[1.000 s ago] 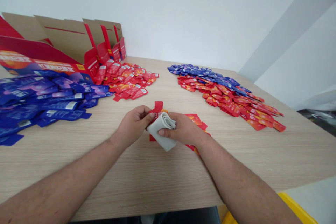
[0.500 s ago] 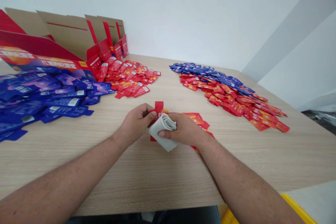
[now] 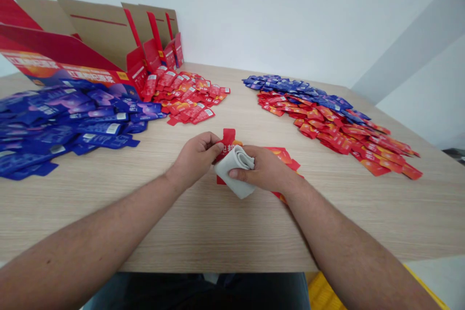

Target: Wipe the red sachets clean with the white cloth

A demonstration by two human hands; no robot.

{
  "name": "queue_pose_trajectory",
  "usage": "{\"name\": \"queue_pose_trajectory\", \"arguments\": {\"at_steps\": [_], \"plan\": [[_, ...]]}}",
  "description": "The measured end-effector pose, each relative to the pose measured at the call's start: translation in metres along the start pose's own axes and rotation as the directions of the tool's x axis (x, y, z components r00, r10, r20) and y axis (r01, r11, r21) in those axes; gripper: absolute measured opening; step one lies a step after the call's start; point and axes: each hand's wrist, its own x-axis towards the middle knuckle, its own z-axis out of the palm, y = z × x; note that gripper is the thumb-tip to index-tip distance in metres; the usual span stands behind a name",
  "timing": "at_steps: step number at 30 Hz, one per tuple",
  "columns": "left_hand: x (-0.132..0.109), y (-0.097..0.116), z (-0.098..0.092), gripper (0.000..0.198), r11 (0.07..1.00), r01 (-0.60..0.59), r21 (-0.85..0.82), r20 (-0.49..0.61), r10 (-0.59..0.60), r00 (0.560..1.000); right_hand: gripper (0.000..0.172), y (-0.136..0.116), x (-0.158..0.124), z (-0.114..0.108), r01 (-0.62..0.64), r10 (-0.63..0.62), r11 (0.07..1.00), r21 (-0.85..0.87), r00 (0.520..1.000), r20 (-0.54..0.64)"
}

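Observation:
My left hand [image 3: 195, 159] is closed in a pinch on the left edge of a small red carton [image 3: 228, 135] with white lettering. A tab of that carton sticks up at its far end, and a red corner shows below. My right hand [image 3: 267, 168] grips a folded pale grey cloth [image 3: 234, 173], thumb on top, over the carton's front. The cloth hides most of the carton. Partly under my right forearm lie several flat red-orange cartons [image 3: 281, 155] on the wooden table [image 3: 203, 232].
Open red cardboard boxes [image 3: 47, 51] stand at the back left. Before them lie a heap of blue cartons [image 3: 72, 121] and a heap of red cartons [image 3: 192, 97]. Blue cartons [image 3: 298, 88] and red cartons [image 3: 334, 128] spread along the right. Something yellow [image 3: 323, 293] is below the table's front edge.
The whole view has shifted, so the table and hands appear higher and further right. Both hands keep their holds on the carton and cloth with little visible difference.

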Motion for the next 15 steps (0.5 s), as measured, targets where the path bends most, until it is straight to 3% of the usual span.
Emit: {"name": "queue_pose_trajectory", "arguments": {"at_steps": [4, 8, 15], "plan": [[-0.0016, 0.0031, 0.0011, 0.017, 0.999, 0.032, -0.029, -0.008, -0.032, 0.999, 0.028, -0.001, 0.001, -0.0001, 0.041, -0.043, 0.998, -0.052, 0.998, -0.039], [-0.0052, 0.0063, 0.0041, 0.018, 0.991, 0.073, -0.115, 0.026, -0.071, 0.997, 0.028, 0.0002, 0.0013, -0.001, 0.038, -0.063, 0.99, -0.133, 0.98, -0.191], [-0.0081, 0.0087, 0.0068, 0.019, 0.956, 0.097, -0.278, 0.133, -0.062, 0.989, 0.032, -0.0039, 0.0008, 0.0014, -0.068, 0.008, 0.99, -0.121, 0.897, -0.442]]}}
